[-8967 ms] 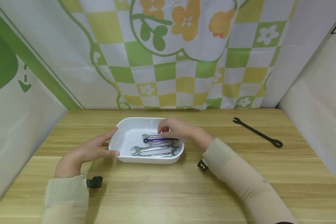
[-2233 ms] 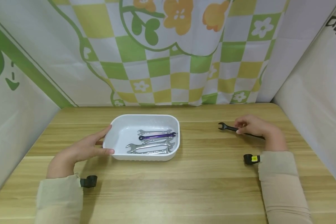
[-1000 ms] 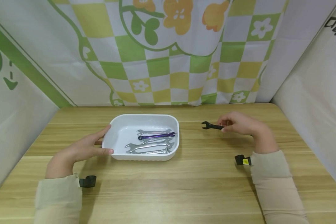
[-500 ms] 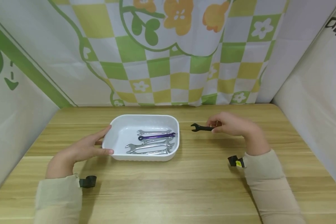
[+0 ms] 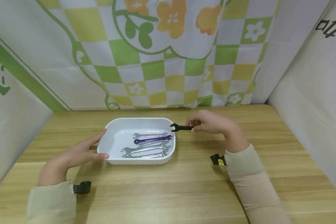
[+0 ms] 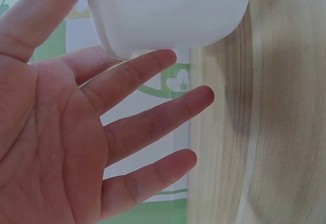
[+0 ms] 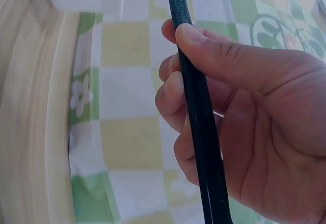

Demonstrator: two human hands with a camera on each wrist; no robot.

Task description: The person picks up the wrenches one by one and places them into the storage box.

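My right hand grips a long black wrench by its shaft. The thumb presses on one face, and curled fingers lie behind it in the right wrist view. Its open-ended head overlaps the right rim of a white plastic tray in the head view; the far end is hidden by the hand. Inside the tray lie several silver wrenches and a purple wrench, roughly side by side. At the tray's left end rests my left hand, thumb and index finger spread along its corners, the other fingers straight and apart.
The tray stands on a wood-grain table. Behind the table hangs a checkered, flowered cloth, with pale cloth walls on both sides. A small black camera sits on the left wrist, another black camera on the right.
My right hand left the tray, took hold of the black wrench lying at the right, and carried it leftward to the tray's right rim. My left hand stays at the tray.
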